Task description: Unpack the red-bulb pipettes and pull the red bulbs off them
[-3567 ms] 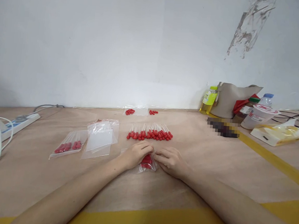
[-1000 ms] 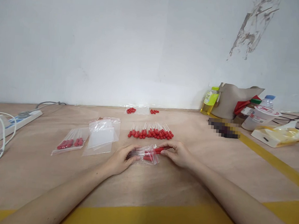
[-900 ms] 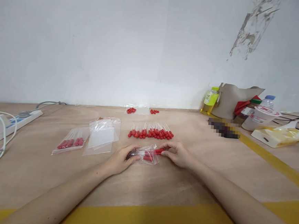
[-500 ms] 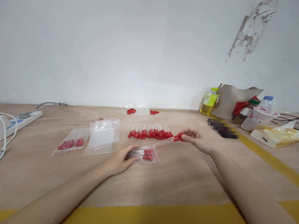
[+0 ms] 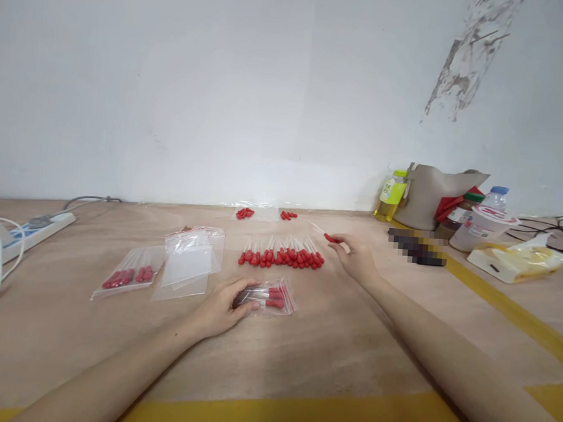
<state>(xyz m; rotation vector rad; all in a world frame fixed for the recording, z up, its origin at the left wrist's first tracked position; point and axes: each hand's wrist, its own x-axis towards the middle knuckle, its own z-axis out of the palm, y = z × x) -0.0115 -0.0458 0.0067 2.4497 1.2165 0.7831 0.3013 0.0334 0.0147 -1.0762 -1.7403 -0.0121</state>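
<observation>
My left hand (image 5: 220,307) lies on the left end of a small clear zip bag (image 5: 267,296) that holds a few red-bulbed droppers, fingers curled on it and pinning it to the table. My right hand (image 5: 356,256) is raised past the right end of a row of loose red-bulbed droppers (image 5: 282,254) and pinches one dropper (image 5: 326,235) by its red bulb, the clear tip pointing up and left.
A filled bag of droppers (image 5: 128,272) and a stack of empty zip bags (image 5: 190,261) lie to the left. A power strip with cables (image 5: 21,233) is far left. Bottles (image 5: 391,193), a beige bag (image 5: 431,197), a cup (image 5: 482,227) and a packet (image 5: 519,259) stand at the right. Loose red bulbs (image 5: 245,213) lie by the wall.
My right hand drew one dropper out of the bag's open end and carried it up and right, then back toward the loose row. My left hand stayed on the bag.
</observation>
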